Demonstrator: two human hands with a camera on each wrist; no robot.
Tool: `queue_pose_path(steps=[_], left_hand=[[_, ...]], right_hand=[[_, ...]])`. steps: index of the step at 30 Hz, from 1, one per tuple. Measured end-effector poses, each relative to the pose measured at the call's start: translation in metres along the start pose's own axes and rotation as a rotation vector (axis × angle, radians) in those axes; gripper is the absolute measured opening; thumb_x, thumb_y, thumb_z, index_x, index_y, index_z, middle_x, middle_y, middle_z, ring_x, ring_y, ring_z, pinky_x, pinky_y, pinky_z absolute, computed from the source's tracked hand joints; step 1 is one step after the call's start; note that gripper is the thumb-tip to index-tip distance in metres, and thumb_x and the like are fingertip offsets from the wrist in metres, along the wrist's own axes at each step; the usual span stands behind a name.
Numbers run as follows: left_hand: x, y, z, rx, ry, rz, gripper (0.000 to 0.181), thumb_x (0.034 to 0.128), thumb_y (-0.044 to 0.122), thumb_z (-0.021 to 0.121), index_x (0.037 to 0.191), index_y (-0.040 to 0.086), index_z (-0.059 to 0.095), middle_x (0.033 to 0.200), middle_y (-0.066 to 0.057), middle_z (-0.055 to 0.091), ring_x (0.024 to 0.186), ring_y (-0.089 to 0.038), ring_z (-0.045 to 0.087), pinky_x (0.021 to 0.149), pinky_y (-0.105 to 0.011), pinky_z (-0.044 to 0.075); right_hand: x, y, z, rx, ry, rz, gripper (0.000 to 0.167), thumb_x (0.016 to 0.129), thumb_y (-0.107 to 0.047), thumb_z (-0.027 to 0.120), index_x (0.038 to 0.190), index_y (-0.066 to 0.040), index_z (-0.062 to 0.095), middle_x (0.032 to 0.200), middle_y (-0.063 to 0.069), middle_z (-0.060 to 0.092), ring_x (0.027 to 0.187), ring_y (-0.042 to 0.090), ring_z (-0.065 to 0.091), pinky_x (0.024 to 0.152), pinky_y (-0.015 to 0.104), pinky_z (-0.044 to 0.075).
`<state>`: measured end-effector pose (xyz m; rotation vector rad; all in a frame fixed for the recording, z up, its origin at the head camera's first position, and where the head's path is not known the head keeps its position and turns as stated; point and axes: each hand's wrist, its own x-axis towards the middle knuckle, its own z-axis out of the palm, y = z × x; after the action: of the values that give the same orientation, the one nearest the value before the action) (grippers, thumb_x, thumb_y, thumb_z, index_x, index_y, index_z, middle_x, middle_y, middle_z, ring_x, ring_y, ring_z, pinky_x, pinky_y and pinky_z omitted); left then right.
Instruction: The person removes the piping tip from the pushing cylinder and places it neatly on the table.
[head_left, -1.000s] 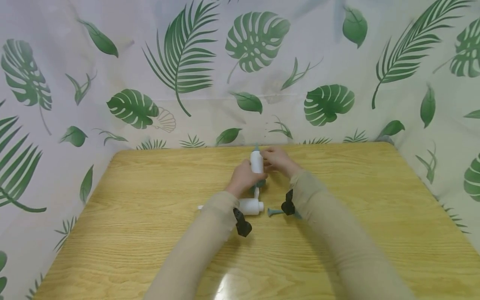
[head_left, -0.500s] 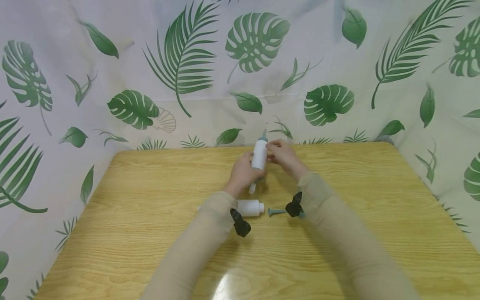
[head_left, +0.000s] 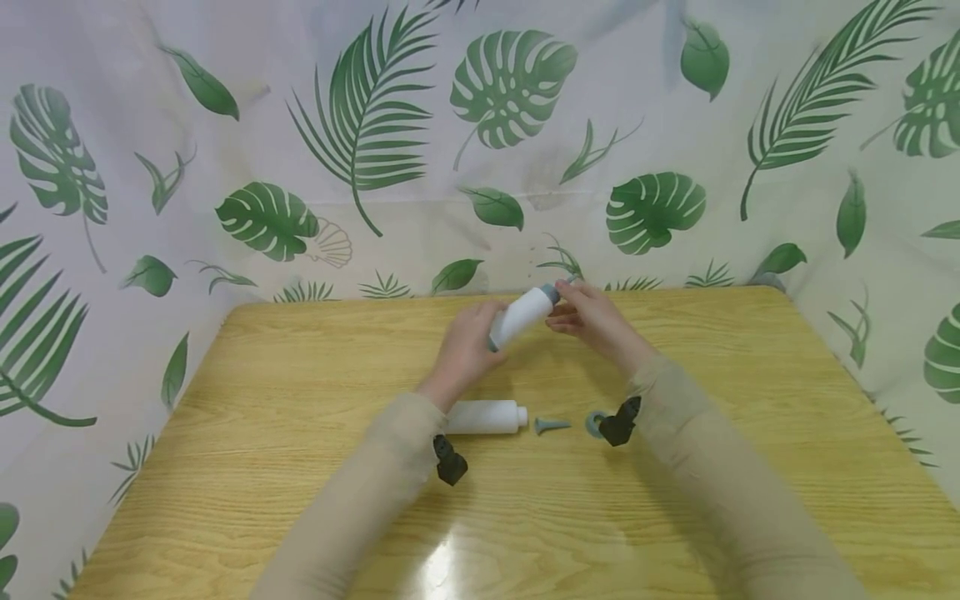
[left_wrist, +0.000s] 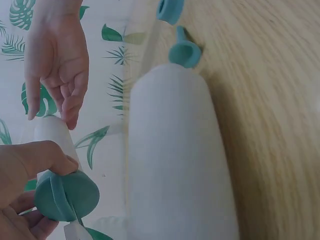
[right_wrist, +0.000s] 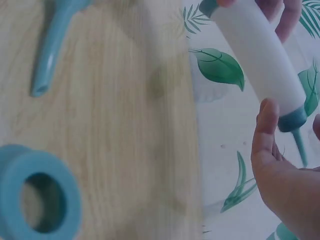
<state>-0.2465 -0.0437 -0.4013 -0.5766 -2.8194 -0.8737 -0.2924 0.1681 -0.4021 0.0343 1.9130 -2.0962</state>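
Note:
My left hand [head_left: 463, 343] grips a white squeeze bottle [head_left: 522, 317] above the table and holds it tilted, nozzle end up to the right. Its teal base [left_wrist: 67, 196], with a raised rib, faces the left wrist camera; a white piece [left_wrist: 75, 231] sticks out below it. At the other end is a teal cap [right_wrist: 292, 120] with a thin nozzle [right_wrist: 300, 147]. Around that end my right hand [head_left: 597, 327] spreads its thumb and fingers, one fingertip overlapping the bottle's side in the right wrist view. Whether it touches I cannot tell.
A second white bottle [head_left: 483, 417] lies on the wooden table [head_left: 675, 517], partly behind my left wrist. To its right lie a teal nozzle [head_left: 552, 426] and a teal ring [head_left: 595, 423], partly covered by the right wrist camera. A leaf-print cloth [head_left: 420, 108] hangs behind the table.
The held bottle has swung from nearly upright to leaning right. My left hand has shifted left, my right hand right along with the nozzle end. The teal ring has come into sight.

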Motion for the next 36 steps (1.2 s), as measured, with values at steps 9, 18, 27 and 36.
queue_pose_path(steps=[9,18,27,36], left_hand=[[-0.015,-0.016,-0.001,0.102,0.067,0.182,0.066,0.0660,-0.006,0.081,0.126,0.008,0.057,0.121,-0.010,0.060,0.110,-0.027,0.054,0.096,-0.040,0.043],[-0.022,-0.024,-0.002,0.207,0.006,0.163,0.068,0.0691,0.003,0.082,0.131,0.011,0.054,0.121,-0.011,0.057,0.111,-0.028,0.050,0.100,-0.044,0.037],[-0.024,-0.031,-0.006,0.300,-0.018,0.224,0.055,0.0712,0.007,0.082,0.122,0.012,0.060,0.112,-0.009,0.061,0.107,-0.028,0.054,0.097,-0.043,0.041],[-0.021,-0.031,-0.011,0.277,-0.094,0.250,0.051,0.0700,0.011,0.083,0.117,0.013,0.064,0.103,-0.008,0.065,0.094,-0.026,0.058,0.087,-0.041,0.046]], right_hand=[[-0.012,0.012,-0.006,0.030,-0.097,0.065,0.045,0.097,-0.030,0.057,0.114,0.011,0.050,0.091,0.013,0.061,0.075,0.017,0.065,0.075,0.024,0.054],[-0.022,0.022,-0.002,0.014,-0.217,0.009,0.026,0.097,-0.014,0.057,0.110,0.009,0.057,0.100,0.018,0.061,0.085,0.021,0.067,0.083,0.030,0.053],[-0.027,0.028,-0.003,-0.189,-0.248,-0.052,0.040,0.094,-0.012,0.062,0.121,0.017,0.053,0.112,0.024,0.057,0.093,0.022,0.066,0.090,0.038,0.049],[-0.031,0.028,-0.007,-0.453,-0.242,-0.146,0.052,0.083,-0.024,0.075,0.128,-0.001,0.059,0.124,0.017,0.061,0.109,0.027,0.059,0.093,0.041,0.048]])
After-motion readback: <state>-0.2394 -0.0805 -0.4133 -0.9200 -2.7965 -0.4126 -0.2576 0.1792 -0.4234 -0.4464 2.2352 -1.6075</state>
